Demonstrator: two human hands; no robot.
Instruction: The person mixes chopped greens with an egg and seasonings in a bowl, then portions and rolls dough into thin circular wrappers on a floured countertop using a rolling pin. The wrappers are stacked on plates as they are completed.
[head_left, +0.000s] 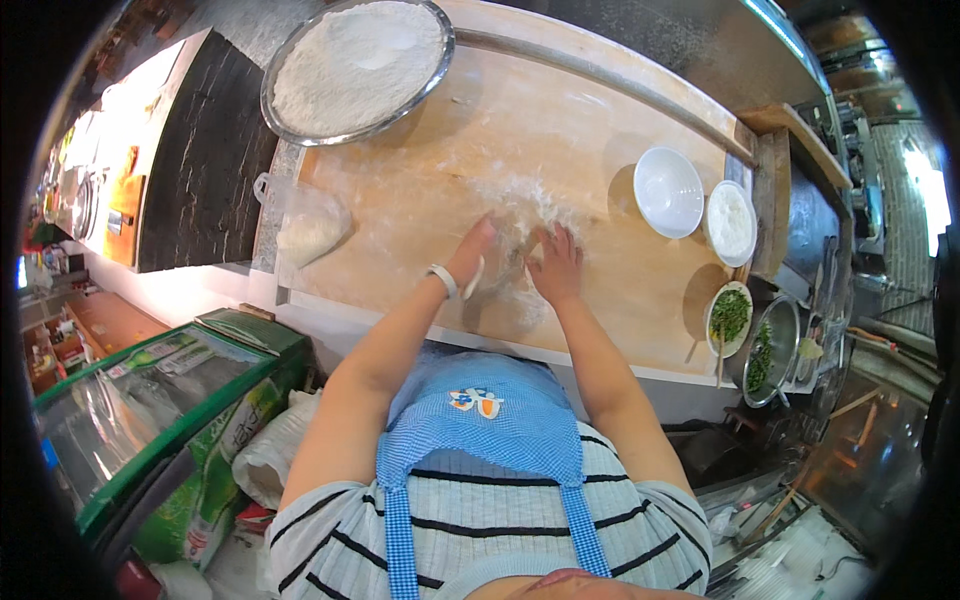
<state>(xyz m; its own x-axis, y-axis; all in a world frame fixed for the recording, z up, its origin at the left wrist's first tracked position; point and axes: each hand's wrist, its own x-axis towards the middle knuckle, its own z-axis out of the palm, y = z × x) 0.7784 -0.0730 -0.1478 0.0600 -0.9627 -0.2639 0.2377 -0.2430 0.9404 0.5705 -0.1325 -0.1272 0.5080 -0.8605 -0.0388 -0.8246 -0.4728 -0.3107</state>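
My left hand (474, 247), with a pale band on its wrist, is low over the floured wooden work board (405, 195). A thin whitish strip (474, 279) shows along the hand's inner edge; whether it is dough, and whether I hold it, is unclear. To the right, my right hand (558, 261) has its fingers spread, fingertips at the loose white flour (536, 199) on the board. Nothing shows in its grasp, though the palm side is hidden. Flour is smeared between and beyond both hands.
A large metal basin of flour (360, 71) stands far left, above a tied plastic bag (311, 225). A rolling pin (600, 79) lies along the back. At right are a white bowl (667, 191), a bowl of white powder (730, 223), chopped greens (729, 315) and a metal bowl (780, 345).
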